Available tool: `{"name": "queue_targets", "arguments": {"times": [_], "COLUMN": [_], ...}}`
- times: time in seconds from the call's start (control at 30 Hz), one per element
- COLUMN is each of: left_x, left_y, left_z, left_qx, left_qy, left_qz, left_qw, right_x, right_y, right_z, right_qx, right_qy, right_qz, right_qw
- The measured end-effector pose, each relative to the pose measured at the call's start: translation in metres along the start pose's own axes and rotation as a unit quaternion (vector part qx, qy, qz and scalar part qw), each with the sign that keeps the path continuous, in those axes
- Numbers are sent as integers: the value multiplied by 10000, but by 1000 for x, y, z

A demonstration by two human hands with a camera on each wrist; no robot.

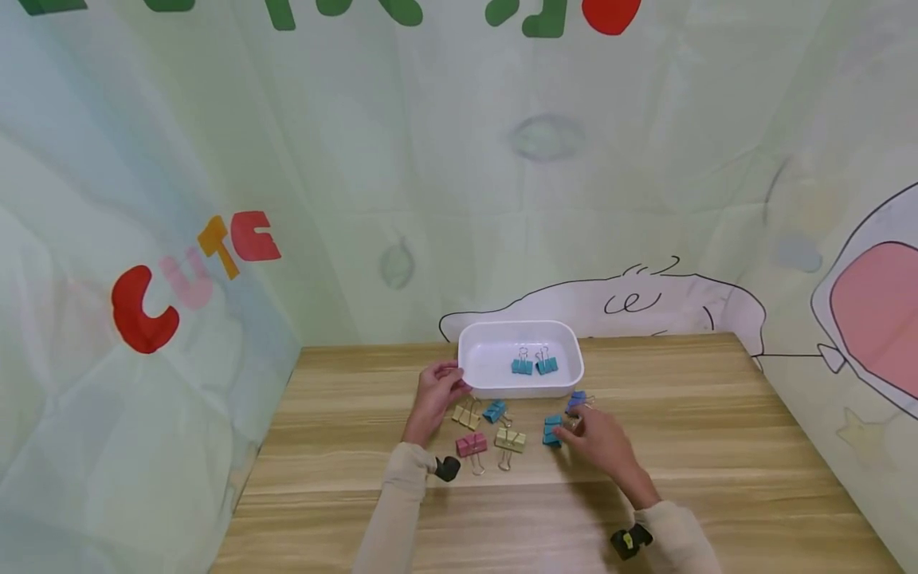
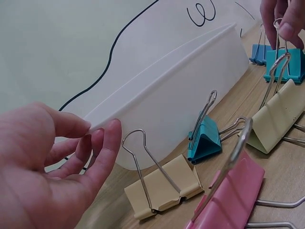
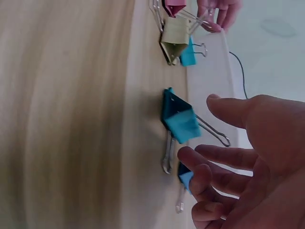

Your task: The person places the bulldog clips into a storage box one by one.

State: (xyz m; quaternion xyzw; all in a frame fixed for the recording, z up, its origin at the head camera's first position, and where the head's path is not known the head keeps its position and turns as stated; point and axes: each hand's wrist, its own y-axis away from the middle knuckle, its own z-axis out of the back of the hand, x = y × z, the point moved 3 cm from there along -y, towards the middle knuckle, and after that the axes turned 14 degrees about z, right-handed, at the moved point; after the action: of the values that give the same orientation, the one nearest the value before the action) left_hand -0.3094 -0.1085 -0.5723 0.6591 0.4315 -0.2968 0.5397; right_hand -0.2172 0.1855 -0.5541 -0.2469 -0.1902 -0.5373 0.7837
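Note:
My left hand [image 1: 435,396] pinches the left rim of a white plastic tray [image 1: 520,392] between thumb and fingers. Spread above a teal binder clip [image 1: 551,431] is my right hand [image 1: 605,443]; in the right wrist view its thumb and fingers stand apart around the clip's raised wire handle, not closed on it. A blue binder clip [image 1: 576,400] lies just beyond that hand. Inside the tray sit two teal clips, a left one [image 1: 521,367] and a right one [image 1: 547,365].
Between the hands on the wooden table [image 1: 344,446] lie a tan clip [image 1: 464,418], another teal clip [image 1: 494,411], a pink clip [image 1: 470,445] and a pale yellow clip [image 1: 510,441]. A printed cloth backdrop [image 1: 373,199] rises behind the tray, at the table's back edge.

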Motion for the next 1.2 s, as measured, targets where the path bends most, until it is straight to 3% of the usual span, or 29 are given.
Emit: {"name": "queue_targets", "arguments": {"times": [0.47, 0.83, 1.2], "left_x": [1, 0, -1], "left_y": [-3, 0, 2], "left_z": [1, -1, 0], "left_qx": [22, 27, 22], "left_qy": [-34, -46, -48], "left_qz": [19, -3, -62], "left_qw": [10000, 10000, 10000], "right_x": [-2, -2, 12], "right_y": [3, 2, -3], "right_z": [-19, -24, -11], "right_qx": [-156, -94, -352], "right_qy": [-58, -649, -638], "right_qz": [-877, -722, -247], "right_qw": [9960, 9952, 9970]}}
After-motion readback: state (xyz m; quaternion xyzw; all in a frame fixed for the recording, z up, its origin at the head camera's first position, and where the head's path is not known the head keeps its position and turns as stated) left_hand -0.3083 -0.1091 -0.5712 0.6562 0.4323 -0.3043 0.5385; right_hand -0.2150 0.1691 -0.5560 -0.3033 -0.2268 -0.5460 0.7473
